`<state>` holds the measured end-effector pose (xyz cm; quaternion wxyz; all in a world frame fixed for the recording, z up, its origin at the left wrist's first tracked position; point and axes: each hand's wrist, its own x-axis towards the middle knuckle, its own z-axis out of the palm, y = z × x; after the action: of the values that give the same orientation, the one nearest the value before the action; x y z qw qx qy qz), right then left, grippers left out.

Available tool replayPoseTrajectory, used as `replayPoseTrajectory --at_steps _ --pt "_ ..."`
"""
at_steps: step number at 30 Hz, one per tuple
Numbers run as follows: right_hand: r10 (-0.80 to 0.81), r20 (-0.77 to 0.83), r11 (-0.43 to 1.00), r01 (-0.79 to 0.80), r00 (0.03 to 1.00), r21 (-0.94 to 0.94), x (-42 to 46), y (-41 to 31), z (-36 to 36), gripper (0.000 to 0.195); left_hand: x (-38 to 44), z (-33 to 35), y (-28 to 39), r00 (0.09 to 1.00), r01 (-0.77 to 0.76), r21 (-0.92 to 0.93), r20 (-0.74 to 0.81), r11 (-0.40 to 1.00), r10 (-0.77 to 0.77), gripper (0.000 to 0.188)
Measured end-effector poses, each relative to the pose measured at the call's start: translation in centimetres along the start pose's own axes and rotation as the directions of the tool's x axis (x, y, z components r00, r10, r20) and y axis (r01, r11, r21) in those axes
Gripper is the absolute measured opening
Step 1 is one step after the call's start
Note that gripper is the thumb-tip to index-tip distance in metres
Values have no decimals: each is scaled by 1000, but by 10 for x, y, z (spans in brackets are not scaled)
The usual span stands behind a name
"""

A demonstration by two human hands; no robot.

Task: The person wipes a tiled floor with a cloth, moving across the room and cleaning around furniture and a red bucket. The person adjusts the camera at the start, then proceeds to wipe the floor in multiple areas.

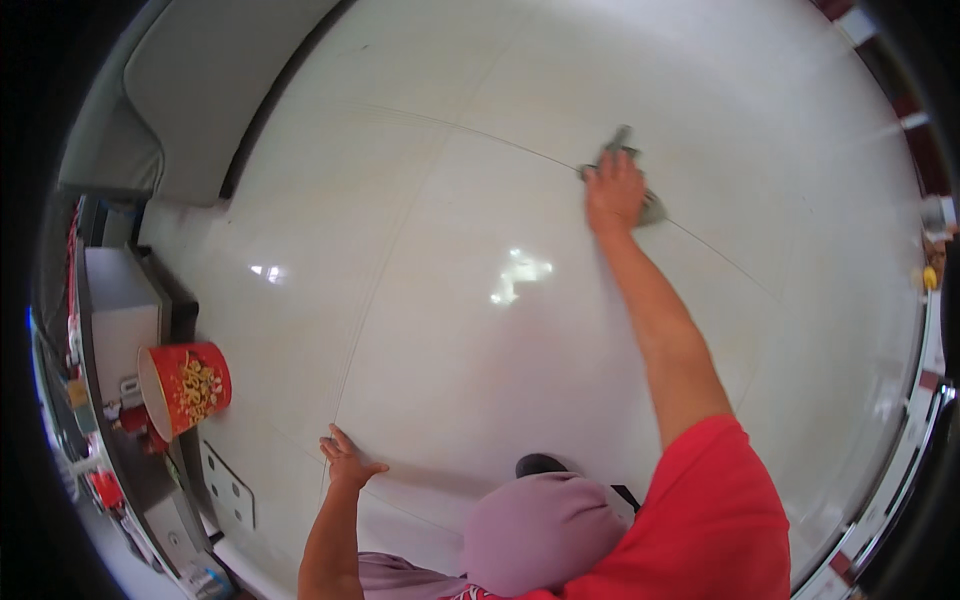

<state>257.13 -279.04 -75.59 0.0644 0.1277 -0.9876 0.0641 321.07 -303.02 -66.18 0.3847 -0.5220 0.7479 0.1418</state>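
My right hand (615, 193) reaches far out over glossy pale floor tiles (465, 217), its palm down on a crumpled grey-green cloth (652, 210). Bits of the cloth stick out past the fingertips and beside the wrist. Lower left, my left hand (348, 463) has its fingers spread and holds nothing. It is at the floor near a tile joint; whether it bears weight there I cannot tell. My bent knee in mauve trousers (544, 529) is below, with the dark tip of a shoe (540, 464) showing beyond it.
A red patterned paper bucket (196, 386) stands at the left by a low cabinet (124, 289). Near it lies a flat white panel with dark spots (229, 484). A grey upholstered sofa (217, 82) fills the upper left. Furniture edges (907, 420) line the right rim.
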Motion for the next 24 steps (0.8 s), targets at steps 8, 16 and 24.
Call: replayPoseTrajectory --at_steps 8,16,24 --pt "-403 75 827 328 912 456 -19 -225 -3 65 22 -16 14 992 57 -46 118 997 -52 144" --pt "31 -4 976 -29 1000 216 5 -37 3 59 78 -158 235 519 -629 108 -678 770 520 79" --pt "-42 49 998 40 998 42 -3 -43 -7 61 103 -185 458 573 -665 -88 -697 742 431 93"
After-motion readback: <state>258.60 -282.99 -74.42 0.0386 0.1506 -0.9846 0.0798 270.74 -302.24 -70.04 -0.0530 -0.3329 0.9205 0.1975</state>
